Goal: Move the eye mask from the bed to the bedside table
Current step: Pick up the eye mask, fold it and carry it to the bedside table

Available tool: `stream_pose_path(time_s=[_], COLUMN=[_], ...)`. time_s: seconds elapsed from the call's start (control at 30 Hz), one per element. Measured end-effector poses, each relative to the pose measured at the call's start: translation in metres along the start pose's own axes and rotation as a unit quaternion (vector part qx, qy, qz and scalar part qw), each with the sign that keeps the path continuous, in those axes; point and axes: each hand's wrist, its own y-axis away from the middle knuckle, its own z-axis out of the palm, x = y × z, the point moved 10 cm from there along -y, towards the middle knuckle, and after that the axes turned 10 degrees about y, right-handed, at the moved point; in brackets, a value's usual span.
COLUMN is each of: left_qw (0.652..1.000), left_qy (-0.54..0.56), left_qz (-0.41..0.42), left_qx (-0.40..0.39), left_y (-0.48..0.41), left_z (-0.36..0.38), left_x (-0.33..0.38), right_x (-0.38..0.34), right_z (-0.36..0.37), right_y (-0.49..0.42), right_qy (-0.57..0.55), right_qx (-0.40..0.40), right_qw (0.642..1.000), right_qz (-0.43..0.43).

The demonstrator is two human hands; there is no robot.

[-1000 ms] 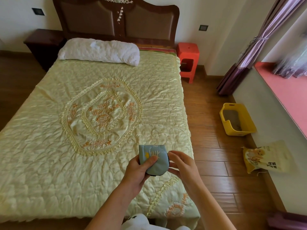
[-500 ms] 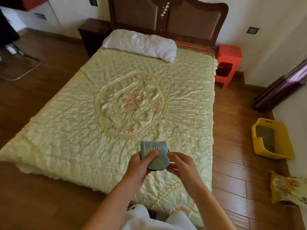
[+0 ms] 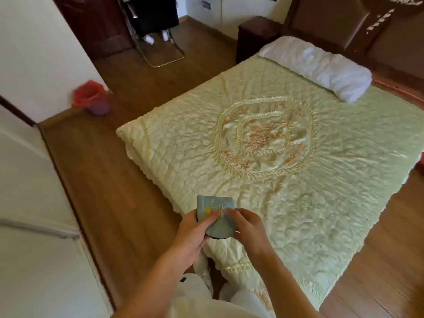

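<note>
A folded light-blue eye mask (image 3: 215,212) with a yellow mark and a dark edge is held up over the near corner of the bed (image 3: 298,184). My left hand (image 3: 195,235) grips its left side with the thumb on top. On its right side my right hand (image 3: 247,228) pinches it. The bed has a pale yellow-green quilted cover with an orange embroidered centre. The dark wooden bedside table (image 3: 257,35) stands far off at the bed's head, to the left of the white pillow (image 3: 319,67).
Wooden floor runs along the bed's left side toward the bedside table. A red and purple bin (image 3: 93,98) stands by the white wall on the left. A chair with a metal frame (image 3: 158,31) stands at the far end near a dark door.
The view has swung to the left: the window side, the yellow basket and most of the red stool have left the frame, and the left floor, bin and chair have come in. Both hands still hold the mask.
</note>
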Motion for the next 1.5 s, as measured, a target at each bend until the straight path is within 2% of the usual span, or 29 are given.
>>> stream_pose_path(time_s=[0.27, 0.53, 0.8, 1.1, 1.5], left_qw=[0.982, 0.947, 0.932, 0.933, 0.929], left_qy=[0.113, 0.191, 0.229, 0.233, 0.247], left_qz=[0.071, 0.104, 0.138, 0.167, 0.162], left_qx=[0.131, 0.238, 0.246, 0.218, 0.223], left_y=[0.038, 0.057, 0.028, -0.038, -0.112], left_z=[-0.111, -0.213, -0.307, -0.411, -0.494], left_x=[0.029, 0.039, 0.108, 0.246, 0.342], right_x=[-0.013, -0.012, -0.026, -0.101, -0.159], right_z=[0.121, 0.230, 0.348, 0.501, 0.616], right_y=[0.004, -0.004, -0.051, -0.117, -0.203], right_qy=[0.091, 0.190, 0.210, 0.216, 0.215], right_qx=[-0.154, -0.252, -0.291, -0.287, -0.289], right_qw=[0.984, 0.949, 0.933, 0.933, 0.933], right_qz=[-0.010, -0.024, -0.001, -0.025, -0.014])
